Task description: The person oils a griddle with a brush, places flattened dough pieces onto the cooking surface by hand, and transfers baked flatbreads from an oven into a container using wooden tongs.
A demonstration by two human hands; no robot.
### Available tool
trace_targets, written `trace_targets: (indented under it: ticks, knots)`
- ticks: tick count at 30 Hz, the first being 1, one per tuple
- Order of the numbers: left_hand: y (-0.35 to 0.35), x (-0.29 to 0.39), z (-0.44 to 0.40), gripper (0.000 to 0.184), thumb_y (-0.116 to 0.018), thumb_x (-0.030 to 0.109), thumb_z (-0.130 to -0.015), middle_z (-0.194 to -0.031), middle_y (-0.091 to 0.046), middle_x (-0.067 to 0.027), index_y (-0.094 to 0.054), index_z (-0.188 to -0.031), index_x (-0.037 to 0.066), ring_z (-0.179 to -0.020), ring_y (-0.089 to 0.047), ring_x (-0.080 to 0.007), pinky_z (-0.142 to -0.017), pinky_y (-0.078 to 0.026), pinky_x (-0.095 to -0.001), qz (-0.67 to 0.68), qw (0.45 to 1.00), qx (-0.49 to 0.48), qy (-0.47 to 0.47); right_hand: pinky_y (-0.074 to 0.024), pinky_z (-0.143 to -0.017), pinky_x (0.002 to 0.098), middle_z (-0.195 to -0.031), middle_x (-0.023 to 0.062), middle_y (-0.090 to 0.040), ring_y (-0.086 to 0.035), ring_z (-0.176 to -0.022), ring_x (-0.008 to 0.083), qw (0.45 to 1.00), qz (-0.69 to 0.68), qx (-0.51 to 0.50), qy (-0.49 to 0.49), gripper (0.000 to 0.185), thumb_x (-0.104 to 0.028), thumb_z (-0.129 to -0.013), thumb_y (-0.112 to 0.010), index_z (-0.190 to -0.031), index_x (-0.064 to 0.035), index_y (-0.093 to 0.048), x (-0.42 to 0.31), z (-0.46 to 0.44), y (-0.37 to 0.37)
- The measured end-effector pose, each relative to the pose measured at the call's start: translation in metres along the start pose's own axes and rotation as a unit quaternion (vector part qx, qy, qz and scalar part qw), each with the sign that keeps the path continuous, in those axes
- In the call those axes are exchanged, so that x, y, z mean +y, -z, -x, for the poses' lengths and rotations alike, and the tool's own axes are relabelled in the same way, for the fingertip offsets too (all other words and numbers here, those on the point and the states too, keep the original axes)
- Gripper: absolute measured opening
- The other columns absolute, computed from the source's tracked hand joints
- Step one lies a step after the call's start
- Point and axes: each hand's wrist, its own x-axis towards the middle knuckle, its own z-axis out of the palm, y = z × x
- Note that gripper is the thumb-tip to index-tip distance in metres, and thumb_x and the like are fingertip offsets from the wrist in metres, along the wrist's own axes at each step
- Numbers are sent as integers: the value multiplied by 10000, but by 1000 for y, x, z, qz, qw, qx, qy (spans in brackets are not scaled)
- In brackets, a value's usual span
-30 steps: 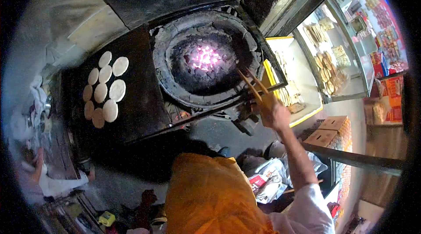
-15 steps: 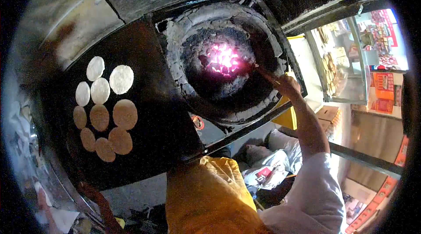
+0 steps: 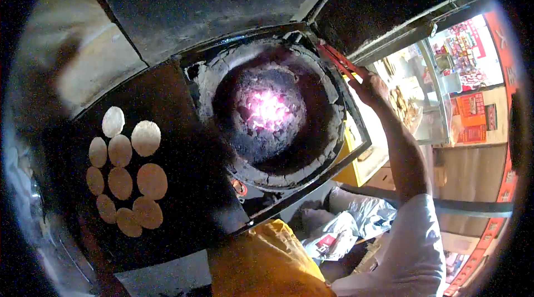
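My right hand (image 3: 371, 88) is closed round a pair of tongs (image 3: 340, 62), reddish in this light, at the upper right rim of the round clay oven (image 3: 214, 155). The tongs point up and left, above the rim, and nothing shows clearly between their tips. Glowing coals (image 3: 267, 109) lie deep inside the oven. Several flat round dough pieces (image 3: 119, 150) rest on the black surface (image 3: 183, 224) left of the oven. My left hand (image 3: 90, 241) is a dim, blurred shape by that surface's lower left edge; its fingers cannot be made out.
Right of the oven stands a yellow-edged tray (image 3: 364, 166), with a glass case (image 3: 436, 97) of baked pieces beyond. White bags (image 3: 334, 236) lie below the oven's front edge. A dark panel (image 3: 211, 2) rises behind, and a dark bar (image 3: 478, 208) crosses the right side.
My right hand and the tongs have moved from over the oven's right part to its upper right rim. The view has shifted, and my left hand has moved to the far lower left.
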Motion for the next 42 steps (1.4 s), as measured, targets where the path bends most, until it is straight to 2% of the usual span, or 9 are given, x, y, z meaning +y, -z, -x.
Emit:
trace_targets:
  ticks: [5,8,18,19,21,24,28,34,42]
  knots:
    - [-14,1,15,661,-457,557,-965,-1457,-496,-91,-473,-1467,126,-1279,-482,-311,-1045,-403,-461,16,1000,-8,-2,-544,-937,475,-1202,163,-706,-683,-1112,339,999,-18,-47,4,657,-746,-837,-583,-1281,-268,-659,-37,-40,5]
    - [-16,9,26,676,-450,573,-966,-1468,-488,-88,-465,-1476,129,-1291,-475,-309,-1054,-397,-460,15,1000,-6,-7,-528,-866,503,-1099,203,-715,-677,-1045,399,998,-49,49,7,615,-544,-883,-642,-1381,-192,-562,-13,-62,-49]
    - [-75,46,66,725,-424,627,-968,-1504,-461,-80,-439,-1504,139,-1330,-452,-302,-1085,-376,-459,29,998,-49,-9,-452,-1015,454,-1278,256,-605,-577,-1199,405,957,-238,112,-125,590,-418,-956,-628,-1402,-54,-500,292,250,-178]
    - [-85,50,77,730,-421,632,-968,-1508,-458,-79,-436,-1506,140,-1334,-450,-301,-1088,-374,-459,30,998,-57,-10,-435,-1028,447,-1297,275,-578,-560,-1216,407,984,-53,163,-43,607,-434,-966,-621,-1402,-32,-493,358,299,-233]
    - [-108,58,105,740,-416,643,-968,-1515,-453,-77,-431,-1512,141,-1342,-445,-299,-1095,-370,-459,30,997,-75,-4,-418,-1041,456,-1333,276,-551,-549,-1224,418,939,-241,22,-244,626,-437,-983,-592,-1404,10,-472,256,364,-146]
    - [-151,72,150,755,-409,659,-969,-1526,-445,-75,-423,-1520,144,-1354,-438,-297,-1104,-363,-459,38,994,-100,6,-500,-917,414,-1179,246,-640,-635,-1017,323,910,-304,15,-280,735,-435,-935,-691,-1405,71,-443,293,467,-225]
    - [-219,84,210,775,-398,681,-969,-1541,-434,-71,-413,-1532,148,-1369,-429,-294,-1116,-355,-459,45,988,-144,21,-505,-843,419,-999,221,-648,-622,-903,337,899,-335,-69,-271,559,-379,-914,-728,-1247,24,-532,253,519,-248]
    - [-320,96,291,805,-383,713,-970,-1562,-419,-66,-397,-1548,154,-1393,-416,-289,-1135,-342,-458,33,976,-211,40,-519,-639,333,-778,85,-620,-593,-663,169,896,-368,-120,-220,589,-263,-889,-760,-1304,69,-508,249,565,-301]
    - [-394,92,323,802,-402,732,-956,-1543,-443,-57,-400,-1543,185,-1371,-441,-279,-1118,-363,-447,58,938,-338,49,-536,-715,309,-960,111,-674,-648,-828,140,786,-489,-120,-358,477,-195,-898,-763,-1231,49,-524,285,603,-310]
